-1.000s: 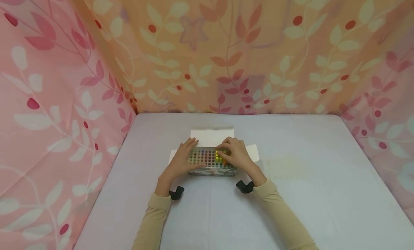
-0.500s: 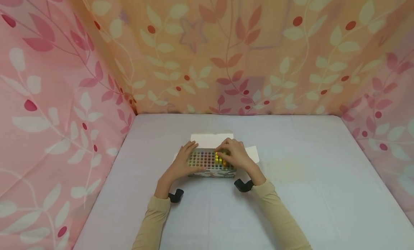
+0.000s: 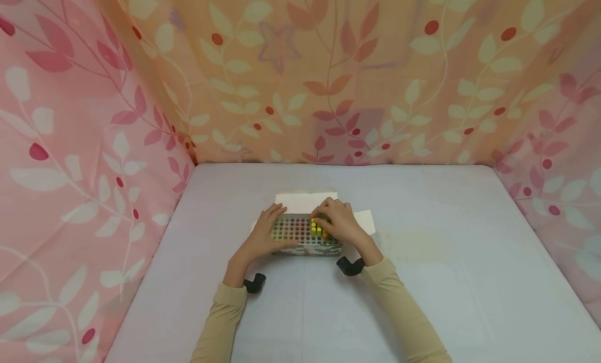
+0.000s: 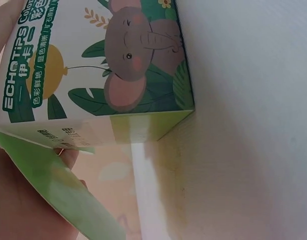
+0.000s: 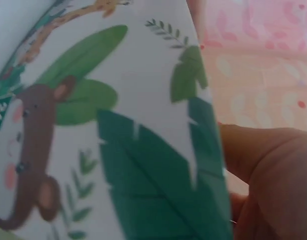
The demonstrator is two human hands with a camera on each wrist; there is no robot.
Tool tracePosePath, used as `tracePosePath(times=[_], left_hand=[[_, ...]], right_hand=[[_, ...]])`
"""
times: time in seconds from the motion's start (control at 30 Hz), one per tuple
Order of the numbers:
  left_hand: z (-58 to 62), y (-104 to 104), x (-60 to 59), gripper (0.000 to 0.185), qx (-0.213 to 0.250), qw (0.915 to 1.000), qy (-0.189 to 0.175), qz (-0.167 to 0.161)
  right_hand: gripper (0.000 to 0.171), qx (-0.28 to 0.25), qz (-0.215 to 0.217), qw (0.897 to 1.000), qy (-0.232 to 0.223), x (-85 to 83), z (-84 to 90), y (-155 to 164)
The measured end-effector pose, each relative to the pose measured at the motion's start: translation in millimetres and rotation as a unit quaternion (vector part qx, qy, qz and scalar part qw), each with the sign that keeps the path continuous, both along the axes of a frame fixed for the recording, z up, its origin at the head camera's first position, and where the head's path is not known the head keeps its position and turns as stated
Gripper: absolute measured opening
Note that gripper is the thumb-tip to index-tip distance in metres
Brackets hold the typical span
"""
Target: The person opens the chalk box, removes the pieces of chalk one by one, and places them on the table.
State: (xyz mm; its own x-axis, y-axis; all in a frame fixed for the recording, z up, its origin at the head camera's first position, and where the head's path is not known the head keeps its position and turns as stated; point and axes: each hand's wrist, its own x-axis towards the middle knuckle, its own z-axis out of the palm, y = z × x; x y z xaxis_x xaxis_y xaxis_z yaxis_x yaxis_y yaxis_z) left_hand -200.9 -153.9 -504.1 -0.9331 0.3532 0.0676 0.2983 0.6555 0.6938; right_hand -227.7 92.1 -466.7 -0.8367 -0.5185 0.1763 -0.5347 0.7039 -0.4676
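A raised yellow marker (image 3: pixel 313 227) is pinched by the right hand (image 3: pixel 341 223) inside the open marker box (image 3: pixel 305 246), whose left end is steadied by the flat-fingered left hand (image 3: pixel 264 234), mid-tabletop (image 3: pixel 446 279).

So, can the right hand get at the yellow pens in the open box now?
Probably yes: the right hand is already over the yellow pens, which stick up from the open box; flaps are folded back.

We see a pale lavender-grey desk (image 3: pixel 422 279), cloth-covered, w/ a faint yellowish stain right of centre. Directly on it sits an open box of coloured pens (image 3: pixel 305 248), flaps spread flat.
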Motion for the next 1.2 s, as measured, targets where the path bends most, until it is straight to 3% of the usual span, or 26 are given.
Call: tracePosePath(times=[0.53, 0.73, 0.9, 1.2], left_hand=[[-1.7, 1.9, 2.5, 0.098, 0.005, 1.0, -0.004, 0.004], [-3.2, 2.4, 2.1, 0.097, 0.007, 0.9999, 0.014, 0.004], [-2.9, 2.0, 3.0, 0.097, 0.01, 0.9999, 0.0, 0.006], [-2.9, 0.3, 4.0, 0.095, -0.002, 0.9998, 0.022, 0.0]], right_hand=[[0.013, -0.077, -0.008, 0.996, 0.053, 3.8, -8.8, -2.2], [0.014, -0.163, -0.025, 0.983, 0.081, 5.1, 4.4, 2.1], [0.013, -0.235, -0.038, 0.969, 0.074, 7.7, 17.1, 13.9], [0.012, -0.262, -0.069, 0.958, 0.095, 16.7, 30.6, 45.9]])
